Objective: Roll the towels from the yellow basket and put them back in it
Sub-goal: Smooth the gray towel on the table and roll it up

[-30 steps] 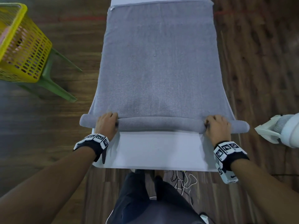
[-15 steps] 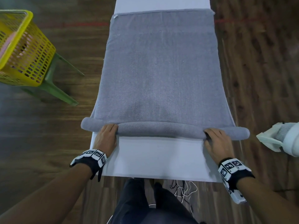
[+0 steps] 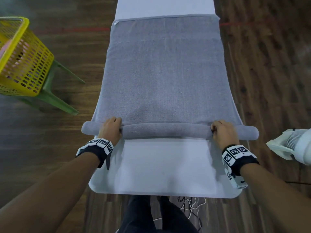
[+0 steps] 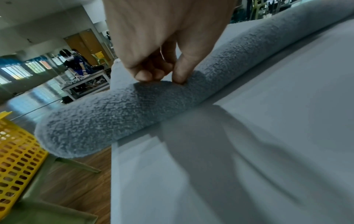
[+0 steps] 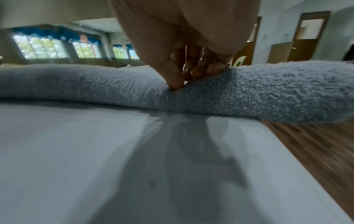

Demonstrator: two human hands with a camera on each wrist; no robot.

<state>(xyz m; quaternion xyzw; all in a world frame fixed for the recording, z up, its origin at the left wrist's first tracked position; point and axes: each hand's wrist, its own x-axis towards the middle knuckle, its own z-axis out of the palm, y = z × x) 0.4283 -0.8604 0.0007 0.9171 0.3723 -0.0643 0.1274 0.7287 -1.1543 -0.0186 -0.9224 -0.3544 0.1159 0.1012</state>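
Note:
A grey towel (image 3: 165, 73) lies flat along the white table (image 3: 161, 165), and its near end is wound into a roll (image 3: 166, 131) that crosses the table and overhangs both side edges. My left hand (image 3: 110, 130) sits on the roll near its left end, fingers curled over the top and thumb pressing into the cloth (image 4: 114, 113). My right hand (image 3: 223, 132) grips the roll near its right end in the same way, thumb dug into the pile (image 5: 268, 94). The yellow basket (image 3: 21, 64) stands at the far left with something pink inside.
The basket rests on a green plastic stool (image 3: 55, 98) on the wooden floor. A white fan (image 3: 292, 147) stands close to the table's right edge, beside my right wrist. White cables (image 3: 190, 206) lie on the floor by my legs. Bare table shows in front of the roll.
Both hands slid back to the roll's near side, then came forward over its top. The roll has turned away from me and looks a little thicker.

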